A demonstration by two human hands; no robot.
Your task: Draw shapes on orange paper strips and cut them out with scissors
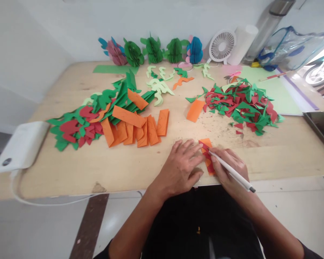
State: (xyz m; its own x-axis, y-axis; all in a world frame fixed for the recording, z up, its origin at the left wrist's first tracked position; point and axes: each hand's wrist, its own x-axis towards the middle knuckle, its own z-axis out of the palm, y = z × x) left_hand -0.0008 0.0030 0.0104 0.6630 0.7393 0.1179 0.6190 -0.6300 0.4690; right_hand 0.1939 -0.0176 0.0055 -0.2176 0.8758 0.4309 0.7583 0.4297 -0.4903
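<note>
At the table's front edge my right hand (pixel 230 166) grips a white pen (pixel 232 170), its tip against a small orange paper piece (pixel 206 141). A red paper cutout (pixel 210 167) lies on that orange piece, partly covered by my fingers. From the left, my left hand (pixel 182 163) rests flat with fingers spread, its fingertips at the edge of the papers. Folded orange paper pieces (pixel 148 131), some with drawn curved lines, lie to the left. Another orange paper piece (pixel 195 110) lies just beyond my hands.
Green and red cutouts (pixel 70 131) are heaped at left beside a white power bank (pixel 23 145) with a cable. Red and green scraps (pixel 243 104) pile up at right, near a phone (pixel 319 131). Paper figures (pixel 153 50) and a small fan (pixel 222 46) line the wall.
</note>
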